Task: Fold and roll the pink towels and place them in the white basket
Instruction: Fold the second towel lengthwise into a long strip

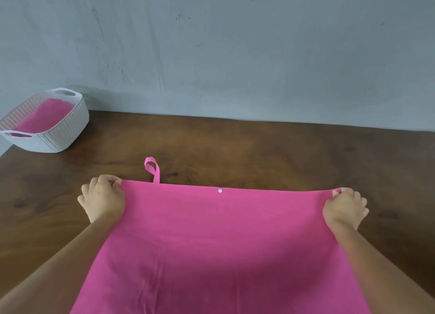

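One towel (219, 243): unfolded, right of basket (70, 125); far corners pinched in left grip (102, 197) and right grip (343, 207). In basket already: pink cloth (44, 118). Folding, rolling, placing outstanding.

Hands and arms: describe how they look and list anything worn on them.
The left hand and right hand are bare: no gloves, rings or watch show. The left forearm and right forearm are bare too, with no sleeves or bracelets in view down to the picture's lower edge.
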Demonstrator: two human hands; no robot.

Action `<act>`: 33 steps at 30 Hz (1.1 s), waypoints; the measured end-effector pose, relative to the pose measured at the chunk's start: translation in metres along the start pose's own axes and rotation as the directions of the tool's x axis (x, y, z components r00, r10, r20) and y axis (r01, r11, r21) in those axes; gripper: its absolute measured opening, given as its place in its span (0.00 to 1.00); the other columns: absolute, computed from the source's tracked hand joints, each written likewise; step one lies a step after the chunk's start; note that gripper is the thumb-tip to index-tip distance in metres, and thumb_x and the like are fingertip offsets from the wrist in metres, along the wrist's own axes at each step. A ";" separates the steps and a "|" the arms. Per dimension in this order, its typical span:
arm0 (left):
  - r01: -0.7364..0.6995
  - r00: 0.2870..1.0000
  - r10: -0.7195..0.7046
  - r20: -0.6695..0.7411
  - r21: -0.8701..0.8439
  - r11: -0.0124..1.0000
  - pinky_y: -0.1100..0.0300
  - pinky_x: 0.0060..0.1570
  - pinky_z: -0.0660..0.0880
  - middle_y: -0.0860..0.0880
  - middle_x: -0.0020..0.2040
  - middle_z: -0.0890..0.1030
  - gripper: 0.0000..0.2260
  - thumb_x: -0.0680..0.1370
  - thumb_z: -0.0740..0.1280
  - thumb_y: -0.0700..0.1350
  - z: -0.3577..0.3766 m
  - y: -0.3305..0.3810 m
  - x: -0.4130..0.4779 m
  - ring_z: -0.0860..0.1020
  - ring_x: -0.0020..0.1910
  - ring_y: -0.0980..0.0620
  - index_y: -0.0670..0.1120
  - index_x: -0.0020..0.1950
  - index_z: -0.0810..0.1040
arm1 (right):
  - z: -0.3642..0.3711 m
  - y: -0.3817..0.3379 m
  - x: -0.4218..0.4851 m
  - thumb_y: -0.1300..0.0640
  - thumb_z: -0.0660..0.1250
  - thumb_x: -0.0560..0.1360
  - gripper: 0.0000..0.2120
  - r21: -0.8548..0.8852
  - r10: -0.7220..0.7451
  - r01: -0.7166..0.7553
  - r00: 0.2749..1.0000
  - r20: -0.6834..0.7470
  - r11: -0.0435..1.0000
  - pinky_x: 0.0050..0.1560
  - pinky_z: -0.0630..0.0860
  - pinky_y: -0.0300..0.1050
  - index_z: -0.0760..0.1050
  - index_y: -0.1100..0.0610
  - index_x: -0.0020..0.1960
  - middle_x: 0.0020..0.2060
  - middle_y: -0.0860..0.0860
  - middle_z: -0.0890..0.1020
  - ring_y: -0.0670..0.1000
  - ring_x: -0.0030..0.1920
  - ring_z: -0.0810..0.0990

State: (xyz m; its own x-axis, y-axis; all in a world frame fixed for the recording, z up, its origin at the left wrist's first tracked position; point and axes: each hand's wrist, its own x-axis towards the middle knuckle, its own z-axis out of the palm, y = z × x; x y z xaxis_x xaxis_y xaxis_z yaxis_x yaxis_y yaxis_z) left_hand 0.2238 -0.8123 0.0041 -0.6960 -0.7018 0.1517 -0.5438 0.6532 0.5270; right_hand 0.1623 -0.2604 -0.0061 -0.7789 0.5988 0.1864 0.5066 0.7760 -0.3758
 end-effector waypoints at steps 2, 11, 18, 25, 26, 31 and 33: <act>0.003 1.000 -0.003 -0.006 0.000 1.000 0.43 0.61 0.63 0.43 0.55 0.79 0.06 0.80 0.64 0.41 0.010 0.011 0.015 0.70 0.59 0.38 0.48 0.49 0.80 | 0.009 -0.013 0.020 0.62 0.63 0.79 0.10 0.002 -0.006 0.006 1.000 -0.001 1.000 0.64 0.64 0.61 0.77 0.61 0.59 0.56 0.62 0.78 0.65 0.61 0.70; -0.004 1.000 0.005 -0.016 0.013 1.000 0.42 0.62 0.63 0.44 0.55 0.79 0.06 0.80 0.63 0.42 0.056 0.064 0.082 0.70 0.59 0.38 0.49 0.48 0.80 | 0.047 -0.066 0.101 0.62 0.62 0.79 0.11 -0.001 -0.031 0.031 1.000 -0.005 1.000 0.63 0.65 0.62 0.76 0.63 0.59 0.57 0.64 0.77 0.66 0.61 0.70; -0.012 0.999 0.013 -0.035 0.025 1.000 0.42 0.63 0.63 0.43 0.56 0.79 0.06 0.80 0.64 0.42 0.091 0.100 0.133 0.70 0.60 0.37 0.48 0.50 0.81 | 0.072 -0.103 0.155 0.62 0.62 0.79 0.12 -0.007 -0.058 0.058 0.998 -0.010 0.998 0.64 0.64 0.61 0.74 0.64 0.61 0.58 0.64 0.76 0.65 0.62 0.70; -0.037 0.998 0.039 -0.049 0.042 0.998 0.42 0.62 0.64 0.43 0.56 0.80 0.06 0.80 0.64 0.44 0.122 0.127 0.177 0.71 0.59 0.36 0.49 0.49 0.81 | 0.097 -0.132 0.202 0.64 0.64 0.77 0.12 -0.003 -0.053 0.053 0.999 -0.011 0.999 0.64 0.64 0.60 0.75 0.63 0.60 0.59 0.64 0.76 0.65 0.63 0.69; -0.036 0.998 0.038 -0.050 0.042 0.998 0.42 0.62 0.64 0.43 0.56 0.80 0.05 0.80 0.64 0.44 0.125 0.130 0.183 0.71 0.60 0.36 0.49 0.49 0.81 | 0.100 -0.136 0.208 0.64 0.64 0.77 0.12 -0.004 -0.056 0.056 0.998 -0.011 0.998 0.64 0.64 0.59 0.75 0.63 0.60 0.59 0.64 0.76 0.65 0.63 0.69; -0.029 0.998 0.033 -0.060 0.067 0.997 0.42 0.62 0.64 0.41 0.57 0.80 0.06 0.80 0.65 0.44 0.140 0.144 0.208 0.71 0.60 0.36 0.48 0.50 0.82 | 0.115 -0.153 0.233 0.63 0.65 0.77 0.13 -0.010 -0.060 0.060 0.998 -0.013 0.998 0.64 0.64 0.61 0.74 0.65 0.60 0.60 0.66 0.75 0.66 0.63 0.69; -0.027 0.997 0.032 -0.065 0.080 0.996 0.42 0.62 0.64 0.40 0.58 0.80 0.07 0.81 0.65 0.45 0.145 0.147 0.215 0.72 0.60 0.35 0.46 0.52 0.82 | 0.119 -0.157 0.241 0.61 0.64 0.78 0.14 -0.014 -0.051 0.051 0.998 -0.023 0.999 0.64 0.64 0.61 0.73 0.68 0.61 0.61 0.67 0.74 0.66 0.63 0.69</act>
State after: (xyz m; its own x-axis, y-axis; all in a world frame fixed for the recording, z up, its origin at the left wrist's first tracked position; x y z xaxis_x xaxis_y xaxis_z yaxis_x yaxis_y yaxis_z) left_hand -0.0740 -0.8262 -0.0065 -0.6814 -0.6973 0.2224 -0.5605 0.6926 0.4541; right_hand -0.1491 -0.2617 -0.0103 -0.7951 0.5628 0.2260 0.4717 0.8081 -0.3528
